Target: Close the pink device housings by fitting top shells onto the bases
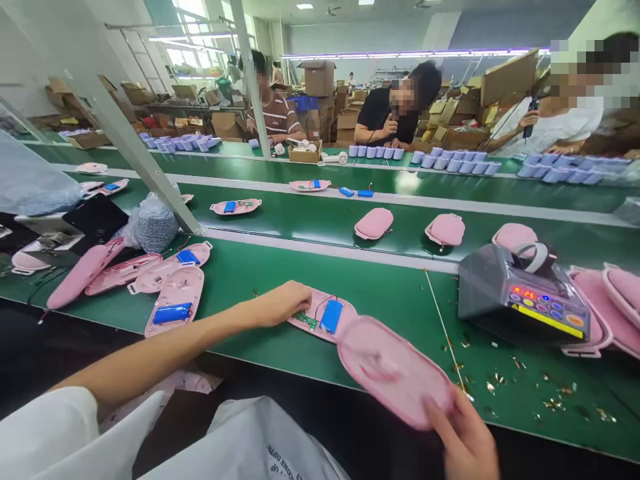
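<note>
Pink cover, held at its right end in the right grip, over the near edge of the bench.
What is pinched by the left grip, at the left end of the wired shell, cannot be told. Both halves are judged light and stiff, best held by the rim, with the circuit board left unpressed. Green bench is backed by stacked cartons.

Bright windows upper left; pale back wall; long strip light; lit ceiling panels.
</note>
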`<state>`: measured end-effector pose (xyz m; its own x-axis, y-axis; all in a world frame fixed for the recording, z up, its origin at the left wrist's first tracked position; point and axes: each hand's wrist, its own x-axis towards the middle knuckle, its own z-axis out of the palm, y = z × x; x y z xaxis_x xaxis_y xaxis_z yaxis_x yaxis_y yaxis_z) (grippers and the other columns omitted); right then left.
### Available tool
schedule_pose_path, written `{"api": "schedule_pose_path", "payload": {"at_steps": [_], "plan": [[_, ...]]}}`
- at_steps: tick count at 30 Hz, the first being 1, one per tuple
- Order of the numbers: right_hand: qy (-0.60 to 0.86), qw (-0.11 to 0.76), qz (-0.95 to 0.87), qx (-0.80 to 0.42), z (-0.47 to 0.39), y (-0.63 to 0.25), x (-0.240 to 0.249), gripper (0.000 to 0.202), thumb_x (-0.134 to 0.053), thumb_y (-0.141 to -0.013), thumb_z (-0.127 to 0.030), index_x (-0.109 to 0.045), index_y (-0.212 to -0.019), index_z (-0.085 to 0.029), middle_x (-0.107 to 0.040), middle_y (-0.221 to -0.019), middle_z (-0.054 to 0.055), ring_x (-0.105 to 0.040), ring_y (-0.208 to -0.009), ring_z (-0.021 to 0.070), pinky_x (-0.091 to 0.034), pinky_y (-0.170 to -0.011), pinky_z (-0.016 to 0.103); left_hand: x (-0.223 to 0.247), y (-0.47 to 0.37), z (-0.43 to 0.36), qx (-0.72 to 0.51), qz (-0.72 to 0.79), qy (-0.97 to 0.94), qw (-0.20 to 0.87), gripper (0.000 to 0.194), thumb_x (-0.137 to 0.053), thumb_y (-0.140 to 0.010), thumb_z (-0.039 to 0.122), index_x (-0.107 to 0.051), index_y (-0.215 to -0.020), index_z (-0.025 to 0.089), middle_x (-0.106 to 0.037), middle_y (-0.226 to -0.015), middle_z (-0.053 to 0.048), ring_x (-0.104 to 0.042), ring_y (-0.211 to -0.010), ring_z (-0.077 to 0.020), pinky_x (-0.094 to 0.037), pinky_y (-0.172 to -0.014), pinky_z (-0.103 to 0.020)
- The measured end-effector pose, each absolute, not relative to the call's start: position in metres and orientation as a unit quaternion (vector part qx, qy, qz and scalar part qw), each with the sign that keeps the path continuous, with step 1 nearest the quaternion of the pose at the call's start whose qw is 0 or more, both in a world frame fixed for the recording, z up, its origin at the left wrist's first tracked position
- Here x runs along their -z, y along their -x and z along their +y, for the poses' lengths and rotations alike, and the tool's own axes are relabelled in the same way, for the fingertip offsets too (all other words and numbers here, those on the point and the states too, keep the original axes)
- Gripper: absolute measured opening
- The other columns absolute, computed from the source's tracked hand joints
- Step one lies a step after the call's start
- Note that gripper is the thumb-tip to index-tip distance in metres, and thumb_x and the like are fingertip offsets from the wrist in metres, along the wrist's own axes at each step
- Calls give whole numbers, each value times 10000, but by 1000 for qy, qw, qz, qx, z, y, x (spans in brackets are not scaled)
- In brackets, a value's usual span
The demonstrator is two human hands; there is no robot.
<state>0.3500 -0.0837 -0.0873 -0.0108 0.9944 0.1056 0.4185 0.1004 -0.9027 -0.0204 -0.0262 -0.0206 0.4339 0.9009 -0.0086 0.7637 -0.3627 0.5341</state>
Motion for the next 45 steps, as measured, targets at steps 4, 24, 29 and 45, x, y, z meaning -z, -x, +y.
{"api": "schedule_pose_path", "payload": {"at_steps": [4,24,29,45], "plan": [[500,422,-575,-492,-11,-275,61,556,-653,-779,-631,-628,-1022,-132,-657,-945,89,-618,-814,215,-529,-666,272,34,27,-39,-294,585,-710,259,133,-412,-944,225,-533,-910,183,-644,-886,-53,-592,-819,-180,-474,-786,-312],[469,561,-469,-495,7,-196,46,481,-828,-694,-487,-616,-952,-141,-626,-846,28,-556,-736,125,-508,-642,202,60,13,-45,-604,523,-575,177,93,-522,-931,182,-597,-986,174,-575,-1202,-135,-619,-1014,-196,-541,-864,-356],[475,554,-439,-525,7,-185,52,515,-829,-678,-492,-607,-983,-141,-648,-912,49,-601,-795,150,-550,-681,241,48,26,-37,-547,520,-493,433,297,-575,-892,293,-559,-1159,163,-661,-884,-25,-618,-708,-131,-509,-654,-238],[682,632,-327,-170,5,-491,-29,321,-561,-972,-438,-596,-947,-120,-587,-856,29,-578,-735,131,-530,-690,284,49,33,-19,-410,603,-527,436,394,-638,-746,537,-573,-1002,245,-654,-612,5,-589,-560,-225,-440,-498,-280]]}}
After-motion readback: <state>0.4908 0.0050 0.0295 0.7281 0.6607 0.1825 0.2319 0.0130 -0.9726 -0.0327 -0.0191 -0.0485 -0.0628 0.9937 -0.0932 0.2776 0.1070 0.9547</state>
